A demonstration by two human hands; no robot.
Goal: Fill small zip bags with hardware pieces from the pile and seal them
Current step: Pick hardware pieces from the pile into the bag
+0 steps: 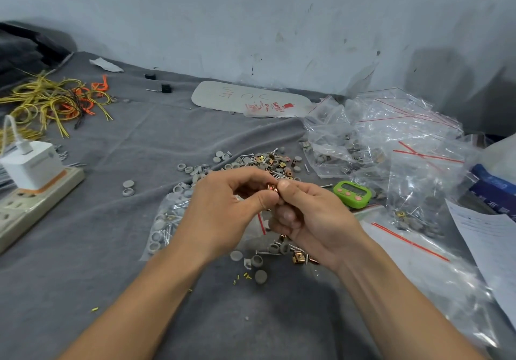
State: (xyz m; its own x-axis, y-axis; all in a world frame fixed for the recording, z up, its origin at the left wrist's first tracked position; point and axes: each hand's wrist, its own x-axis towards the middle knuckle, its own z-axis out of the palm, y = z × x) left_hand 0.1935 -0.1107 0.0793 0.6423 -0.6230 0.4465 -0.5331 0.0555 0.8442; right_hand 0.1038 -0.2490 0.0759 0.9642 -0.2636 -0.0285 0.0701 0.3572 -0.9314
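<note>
My left hand [223, 209] and my right hand [310, 217] meet at the middle of the grey cloth. Between their thumbs and forefingers they pinch a small copper-coloured metal piece [271, 188]. A small clear zip bag with a red strip [261, 224] hangs just below the fingers, mostly hidden by them. The pile of hardware pieces [262, 163], grey caps, screws and brass clips, lies just beyond the hands. A few more loose pieces [275, 250] lie under my right wrist. A filled bag of grey caps [164, 220] lies left of my left hand.
Filled zip bags [391, 142] are heaped at the right, with empty bags [413, 250] nearer me. A green timer [352, 192] sits right of my hands. A power strip with a white charger [30, 183] lies at the left, yellow and orange ties [55, 100] behind it. Papers [488, 237] lie far right.
</note>
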